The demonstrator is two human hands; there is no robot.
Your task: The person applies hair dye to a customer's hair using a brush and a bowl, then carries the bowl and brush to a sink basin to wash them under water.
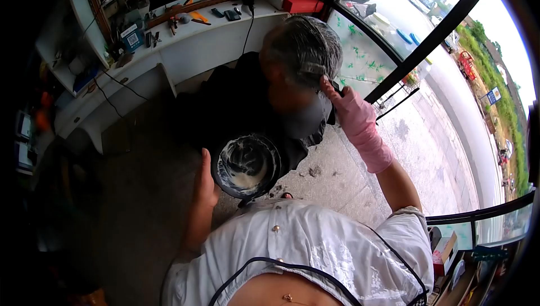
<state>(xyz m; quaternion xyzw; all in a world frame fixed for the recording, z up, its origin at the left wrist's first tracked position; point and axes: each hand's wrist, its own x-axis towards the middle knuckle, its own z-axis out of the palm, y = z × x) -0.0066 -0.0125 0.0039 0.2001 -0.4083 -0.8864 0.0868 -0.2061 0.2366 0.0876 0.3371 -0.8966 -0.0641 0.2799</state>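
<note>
My left hand [206, 185] holds a black mixing bowl [275, 165] from its left side, thumb up along the rim and the other fingers hidden beneath. Pale cream [247, 179] lies in the bowl and is smeared up its inner wall. In a pink glove, my right hand [355, 120] grips a dark tint brush [312, 69], its bristles against the side of a seated person's hair [315, 39]. The hair looks wet and slicked, with whitish streaks. That person wears a black cape [219, 89]; most of the brush handle is hidden by my fingers.
A white counter [208, 32] under a mirror carries clippers [232, 15], combs and a QR-code card [132, 38]. A red box [301, 0] stands at its far end. Glass panels with dark frames [433, 30] are close on the right. Hair clippings [315, 170] lie on the floor.
</note>
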